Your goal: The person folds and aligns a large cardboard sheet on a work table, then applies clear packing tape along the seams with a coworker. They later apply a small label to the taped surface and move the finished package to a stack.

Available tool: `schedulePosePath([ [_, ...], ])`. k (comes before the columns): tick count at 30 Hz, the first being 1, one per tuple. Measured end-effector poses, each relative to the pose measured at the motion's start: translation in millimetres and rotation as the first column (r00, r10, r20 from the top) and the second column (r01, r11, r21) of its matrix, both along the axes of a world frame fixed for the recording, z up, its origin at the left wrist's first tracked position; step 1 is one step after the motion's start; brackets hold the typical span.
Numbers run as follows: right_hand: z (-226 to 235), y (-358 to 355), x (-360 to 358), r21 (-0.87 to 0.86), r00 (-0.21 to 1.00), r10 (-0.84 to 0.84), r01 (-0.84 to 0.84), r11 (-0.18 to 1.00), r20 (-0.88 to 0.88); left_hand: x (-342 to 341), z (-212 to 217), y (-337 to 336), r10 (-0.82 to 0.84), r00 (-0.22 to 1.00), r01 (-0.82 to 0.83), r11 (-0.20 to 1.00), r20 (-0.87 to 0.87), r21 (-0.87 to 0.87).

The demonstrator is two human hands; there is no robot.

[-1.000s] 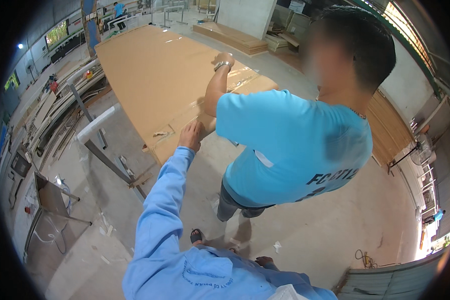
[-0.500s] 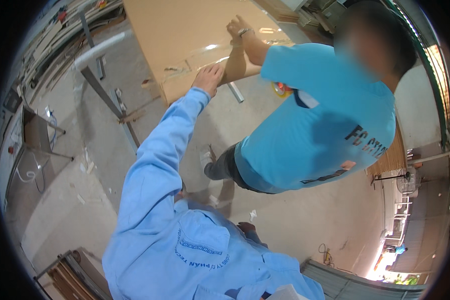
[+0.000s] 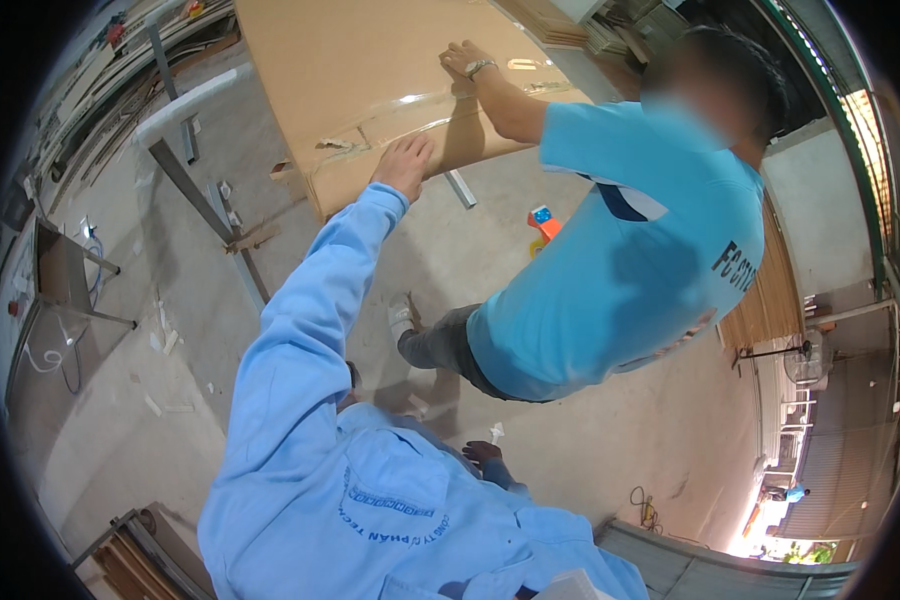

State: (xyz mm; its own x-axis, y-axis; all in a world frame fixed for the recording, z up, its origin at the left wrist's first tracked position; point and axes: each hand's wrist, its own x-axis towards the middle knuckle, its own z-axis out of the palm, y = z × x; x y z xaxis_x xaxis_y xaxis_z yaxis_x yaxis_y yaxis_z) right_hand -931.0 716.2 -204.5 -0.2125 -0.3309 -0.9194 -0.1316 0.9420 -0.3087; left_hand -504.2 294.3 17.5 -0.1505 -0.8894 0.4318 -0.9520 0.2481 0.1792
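A large flat cardboard box point(image 3: 370, 60) with clear tape along its near edge lies in front of me. My left hand point(image 3: 404, 166) rests on that edge, fingers stretched over the cardboard. Low at my side, in shade, my right hand point(image 3: 483, 452) hangs away from the box with its fingers apart and nothing visible in it. A co-worker in a turquoise shirt point(image 3: 630, 270) leans in from the right, one hand point(image 3: 464, 60) on the box top. By the co-worker's body shows an orange tape dispenser point(image 3: 544, 224), partly hidden; the hand on it is out of sight.
A metal frame point(image 3: 185, 180) stands left of the box, and a small metal table point(image 3: 60, 265) farther left. Boards point(image 3: 135, 560) lean at the lower left. A fan point(image 3: 808, 362) stands at the right. Paper scraps point(image 3: 166, 335) litter the concrete floor.
The co-worker's upper body has shifted and their hand has slid a little left over the box. More of the orange tape dispenser shows. My left hand stays on the box edge.
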Motion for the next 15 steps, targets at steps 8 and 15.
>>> schedulePosePath([
  [8,-11,12,-3,0.005,0.900,0.424,-0.426,0.905,-0.095,-2,8,4,0.000,1.000,0.000,1.000,-0.004,0.012],
  [15,-18,19,-9,0.016,0.907,0.417,-0.417,0.909,-0.056,-1,6,3,-0.006,1.000,0.007,0.999,-0.027,0.031],
])
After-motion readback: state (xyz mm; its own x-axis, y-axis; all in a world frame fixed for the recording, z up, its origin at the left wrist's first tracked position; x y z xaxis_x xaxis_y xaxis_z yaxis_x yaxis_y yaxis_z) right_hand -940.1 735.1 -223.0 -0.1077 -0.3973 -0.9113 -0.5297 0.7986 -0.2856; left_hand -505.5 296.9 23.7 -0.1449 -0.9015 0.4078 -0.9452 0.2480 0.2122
